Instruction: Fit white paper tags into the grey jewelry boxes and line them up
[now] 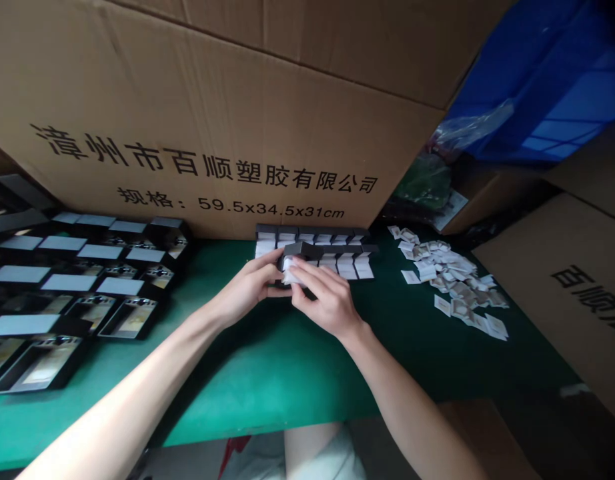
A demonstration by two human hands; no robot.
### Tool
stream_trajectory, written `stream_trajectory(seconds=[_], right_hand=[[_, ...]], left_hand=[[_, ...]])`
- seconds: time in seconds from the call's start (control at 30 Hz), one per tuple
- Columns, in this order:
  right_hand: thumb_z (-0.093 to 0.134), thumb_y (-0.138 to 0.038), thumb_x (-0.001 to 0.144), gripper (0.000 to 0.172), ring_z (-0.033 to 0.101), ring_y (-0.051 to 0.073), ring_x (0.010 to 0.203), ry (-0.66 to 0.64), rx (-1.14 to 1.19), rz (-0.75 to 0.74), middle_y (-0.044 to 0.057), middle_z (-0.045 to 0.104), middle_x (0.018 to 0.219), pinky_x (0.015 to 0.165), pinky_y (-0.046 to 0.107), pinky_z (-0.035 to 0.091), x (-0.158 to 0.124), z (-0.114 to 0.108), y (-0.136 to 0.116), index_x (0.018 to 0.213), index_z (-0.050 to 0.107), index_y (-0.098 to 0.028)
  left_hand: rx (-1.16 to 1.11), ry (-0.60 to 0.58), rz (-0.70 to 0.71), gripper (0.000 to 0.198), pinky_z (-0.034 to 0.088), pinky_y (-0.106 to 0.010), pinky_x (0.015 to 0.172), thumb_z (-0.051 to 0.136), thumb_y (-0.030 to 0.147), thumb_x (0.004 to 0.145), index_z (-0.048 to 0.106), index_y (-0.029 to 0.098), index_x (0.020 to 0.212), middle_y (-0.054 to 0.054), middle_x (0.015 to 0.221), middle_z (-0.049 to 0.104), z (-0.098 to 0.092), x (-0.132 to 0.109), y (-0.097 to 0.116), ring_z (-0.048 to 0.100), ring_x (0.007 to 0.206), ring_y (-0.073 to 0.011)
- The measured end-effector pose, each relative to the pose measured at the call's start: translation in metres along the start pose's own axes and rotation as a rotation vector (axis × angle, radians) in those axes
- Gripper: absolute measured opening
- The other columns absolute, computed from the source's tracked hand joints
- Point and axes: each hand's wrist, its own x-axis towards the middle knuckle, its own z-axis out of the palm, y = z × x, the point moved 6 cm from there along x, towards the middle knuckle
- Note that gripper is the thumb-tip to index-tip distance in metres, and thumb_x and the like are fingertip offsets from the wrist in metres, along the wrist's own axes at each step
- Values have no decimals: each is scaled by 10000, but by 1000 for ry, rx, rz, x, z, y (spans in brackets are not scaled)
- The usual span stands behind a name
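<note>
Head view: the left hand (245, 287) and right hand (327, 300) are together just above the bench (267, 373), both closed around one small piece. The left hand's fingers wrap a small dark box (293, 251) from the near side, while the right hand's fingers pinch a white card (289, 273) against its open end; exactly how far the card sits inside is hidden by the fingers. Directly ahead of the hands, two rows of dark boxes with white cards (315, 250) stand close together, the nearer row almost touching the held box. To the right of the hands lies a loose pile of small paper squares (450, 283), scattered on the green bench top and overlapping one another. To the left of the hands, dark open trays (87, 287) with pale lids or panels fill the bench in uneven rows. Beyond the hands, a large cardboard carton (187, 120) printed with black Chinese characters and dimensions stands against the far edge of the bench. Further right, beyond the pile, are a blue plastic crate (537, 87) and another printed carton (552, 300).
</note>
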Motion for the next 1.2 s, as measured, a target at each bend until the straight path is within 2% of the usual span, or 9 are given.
stream_trajectory(seconds=[0.13, 0.27, 0.47, 0.7, 0.87, 0.97, 1.2], right_hand=[[651, -131, 941, 323, 782, 216, 936, 23, -9, -2, 103, 789, 1215, 814, 363, 667, 2, -2, -1, 1244, 742, -195], [656, -146, 942, 313, 757, 214, 943, 39, -18, 39, 93, 785, 1229, 820, 372, 659, 3, -3, 0, 1229, 759, -219], [669, -170, 940, 300, 727, 224, 941, 70, -71, 117, 70, 782, 1233, 841, 389, 662, 3, -3, 0, 1205, 786, -252], [694, -137, 918, 316, 707, 226, 976, 90, 33, 132, 96, 785, 1222, 855, 368, 653, 4, -4, 1, 1208, 788, -220], [687, -160, 922, 297, 725, 224, 1005, 68, 78, 192, 79, 789, 1207, 875, 379, 653, 4, -3, 3, 1185, 793, -249], [677, -182, 934, 288, 739, 219, 1025, 31, 86, 235, 67, 783, 1223, 899, 386, 651, 2, 0, 6, 1185, 791, -266], [716, -147, 928, 241, 758, 222, 976, 115, 14, 110, 120, 796, 1174, 873, 361, 659, -2, -1, 4, 1141, 809, -210]], left_hand=[[0, 12, 1, 579, 652, -341, 795, 693, 138, 733, 635, 94, 1307, -38, 847, 661, -2, 1, -2, 640, 843, -181], [17, 0, 7, 573, 646, -313, 782, 708, 162, 741, 648, 90, 1307, -35, 835, 650, -2, 1, -3, 623, 835, -169], [13, -94, 101, 393, 629, -284, 786, 729, 220, 755, 733, 136, 1139, -39, 928, 661, 4, 0, 3, 611, 894, -172], [29, -70, 90, 464, 620, -358, 873, 719, 224, 740, 715, 149, 1198, -52, 978, 694, 5, -2, 4, 636, 946, -211], [10, -113, 110, 311, 615, -302, 811, 696, 197, 726, 729, 172, 1034, -32, 951, 693, 3, -1, 3, 632, 913, -193], [25, -141, 126, 278, 609, -288, 794, 683, 198, 733, 729, 180, 1007, -30, 953, 691, 3, 0, 3, 632, 918, -196], [38, -119, 113, 313, 619, -332, 820, 672, 214, 739, 729, 160, 1042, -49, 957, 686, 1, 1, 2, 635, 923, -207]])
